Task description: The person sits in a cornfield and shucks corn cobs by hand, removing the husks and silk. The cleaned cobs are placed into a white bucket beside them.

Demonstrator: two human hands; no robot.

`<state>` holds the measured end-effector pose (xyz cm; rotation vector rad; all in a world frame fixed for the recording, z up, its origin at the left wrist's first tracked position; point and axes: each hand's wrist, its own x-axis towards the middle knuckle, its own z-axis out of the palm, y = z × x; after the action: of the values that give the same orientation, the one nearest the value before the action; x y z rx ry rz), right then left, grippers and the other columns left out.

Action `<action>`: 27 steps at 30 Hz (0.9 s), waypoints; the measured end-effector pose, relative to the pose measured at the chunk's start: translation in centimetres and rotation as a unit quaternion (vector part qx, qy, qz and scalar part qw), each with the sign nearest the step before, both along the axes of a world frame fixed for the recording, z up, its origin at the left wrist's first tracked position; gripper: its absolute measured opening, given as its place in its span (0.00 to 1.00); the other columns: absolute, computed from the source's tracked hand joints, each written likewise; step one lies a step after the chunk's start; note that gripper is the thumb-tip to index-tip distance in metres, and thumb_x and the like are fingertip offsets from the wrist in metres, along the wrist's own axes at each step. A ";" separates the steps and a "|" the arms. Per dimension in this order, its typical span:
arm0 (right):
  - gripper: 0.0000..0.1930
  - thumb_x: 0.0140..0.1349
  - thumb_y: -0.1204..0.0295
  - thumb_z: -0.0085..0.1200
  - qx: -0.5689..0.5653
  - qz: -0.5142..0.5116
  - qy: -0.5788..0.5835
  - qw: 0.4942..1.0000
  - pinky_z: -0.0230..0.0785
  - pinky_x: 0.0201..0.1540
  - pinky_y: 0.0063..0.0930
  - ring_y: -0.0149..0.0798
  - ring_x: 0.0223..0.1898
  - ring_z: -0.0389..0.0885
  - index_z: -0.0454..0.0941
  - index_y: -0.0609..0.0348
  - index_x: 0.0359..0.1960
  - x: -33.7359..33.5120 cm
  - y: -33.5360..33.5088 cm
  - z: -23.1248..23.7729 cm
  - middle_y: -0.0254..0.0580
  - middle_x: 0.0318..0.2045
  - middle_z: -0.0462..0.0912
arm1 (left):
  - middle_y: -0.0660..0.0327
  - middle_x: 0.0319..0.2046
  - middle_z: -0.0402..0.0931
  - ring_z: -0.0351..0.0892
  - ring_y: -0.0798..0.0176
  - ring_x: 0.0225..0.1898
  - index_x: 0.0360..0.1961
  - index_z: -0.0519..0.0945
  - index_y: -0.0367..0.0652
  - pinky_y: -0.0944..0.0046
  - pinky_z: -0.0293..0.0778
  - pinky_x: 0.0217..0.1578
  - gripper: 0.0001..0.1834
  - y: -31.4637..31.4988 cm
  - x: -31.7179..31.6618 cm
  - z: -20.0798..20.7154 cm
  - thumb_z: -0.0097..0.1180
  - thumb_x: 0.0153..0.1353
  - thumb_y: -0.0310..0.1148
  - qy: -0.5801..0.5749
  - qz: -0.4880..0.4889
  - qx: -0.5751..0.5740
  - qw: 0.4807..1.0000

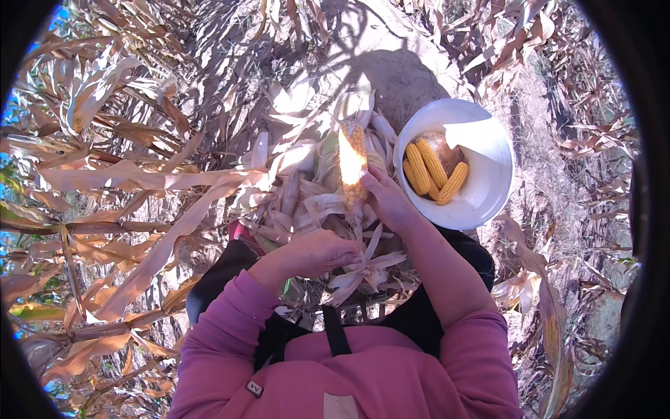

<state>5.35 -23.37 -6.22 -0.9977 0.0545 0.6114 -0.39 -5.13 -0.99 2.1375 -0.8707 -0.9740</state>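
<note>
My right hand (388, 201) is closed round the lower part of a yellow corn cob (354, 157), which points away from me. Strong sunlight bleaches the middle of the cob. Below it, my left hand (324, 253) is closed on the dry corn husk (370, 269) at the cob's base, and pale leaves fan out beside its fingers. Its fingertips are partly hidden. To the right of the cob stands a white bucket (494, 183), with several bare yellow corn cobs (433, 164) lying in it.
A heap of loose dry husks (293, 188) lies on the ground in front of me, left of the bucket. Dry corn stalks and leaves (132, 178) reach in from the left. More dry leaves (548, 307) lie at the right, and bare soil (412, 42) shows at the far side.
</note>
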 end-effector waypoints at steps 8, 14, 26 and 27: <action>0.25 0.70 0.64 0.45 0.029 0.055 0.004 0.998 0.59 0.62 0.30 0.34 0.58 0.67 0.58 0.60 0.64 0.2 -1.0 -1.1 0.40 0.57 0.70 | 0.50 0.55 0.70 0.77 0.51 0.46 0.61 0.66 0.42 0.57 0.73 0.47 0.34 2.4 0.2 -0.2 0.62 0.55 0.43 -0.093 0.156 0.131 0.975; 0.27 0.66 0.59 0.52 -0.058 0.129 -0.133 0.981 0.65 0.54 0.25 0.28 0.50 0.72 0.62 0.63 0.60 -0.4 0.5 0.0 0.38 0.50 0.74 | 0.49 0.45 0.78 0.77 0.58 0.48 0.56 0.70 0.35 0.59 0.69 0.49 0.34 2.9 2.0 0.1 0.57 0.58 0.51 -0.004 0.399 -0.085 0.913; 0.37 0.52 0.59 0.68 -0.102 0.059 -0.242 0.963 0.66 0.54 0.28 0.32 0.50 0.72 0.61 0.65 0.56 -1.0 1.4 -0.4 0.43 0.49 0.74 | 0.61 0.23 0.73 0.70 0.63 0.25 0.38 0.76 0.39 0.63 0.67 0.28 0.12 1.5 1.2 -2.3 0.47 0.68 0.37 -0.020 0.387 -0.227 0.894; 0.36 0.54 0.58 0.66 -0.106 0.050 -0.220 0.968 0.66 0.54 0.28 0.31 0.49 0.72 0.61 0.65 0.56 -0.8 1.1 -0.9 0.42 0.49 0.74 | 0.56 0.26 0.75 0.74 0.55 0.28 0.40 0.76 0.38 0.59 0.69 0.31 0.12 1.3 1.2 -2.1 0.47 0.67 0.36 -0.086 0.326 -0.215 0.917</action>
<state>4.52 -22.28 -7.15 -1.3325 -0.3318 0.4693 0.85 -3.80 -3.06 1.9264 -0.3409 -0.2272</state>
